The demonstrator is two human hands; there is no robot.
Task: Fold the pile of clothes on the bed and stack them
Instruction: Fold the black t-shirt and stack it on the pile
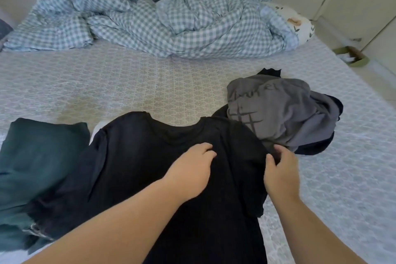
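While right hand point(280, 172) fingers pinch the black shirt point(137, 163), left hand point(190, 171) curls on it.

Single head-worn view, wide-angle, looking forward and down from above the near edge of the bed point(150, 83). Close over both forearms and the black T-shirt point(150, 167); farther off, the rumpled checked duvet point(150, 19) toward the top.
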